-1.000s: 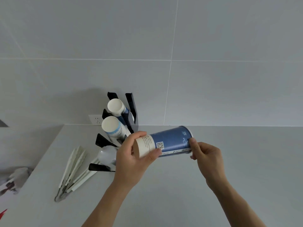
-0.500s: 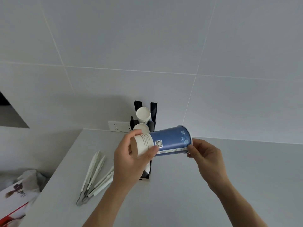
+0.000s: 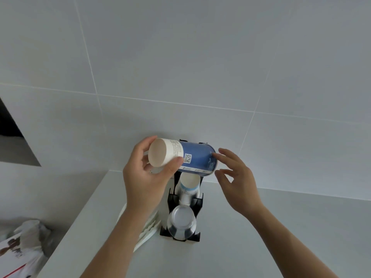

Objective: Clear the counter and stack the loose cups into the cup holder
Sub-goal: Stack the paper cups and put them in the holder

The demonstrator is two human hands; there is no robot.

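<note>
My left hand [image 3: 147, 177] grips a blue and white paper cup [image 3: 192, 157] by its white base end. The cup lies sideways above the top slot of the black cup holder [image 3: 197, 203], its mouth pointing right. My right hand [image 3: 236, 177] is beside the cup's mouth with fingers spread; one fingertip touches the rim. In the holder sits a white paper cup stack [image 3: 188, 187] in the middle slot and a clear plastic cup stack [image 3: 181, 221] in the front slot. The holder's top slot is hidden behind the held cup.
The holder stands on a grey counter [image 3: 281, 227] against a white tiled wall [image 3: 200, 67]. White tongs or utensils [image 3: 148, 229] lie just left of the holder, partly under my left forearm. A crumpled bag and printed box [image 3: 22, 243] sit lower left, below the counter edge.
The cup rose and moved over the holder's top. My right hand let go of the cup's rim and opened its fingers. The camera shifted closer and more over the holder.
</note>
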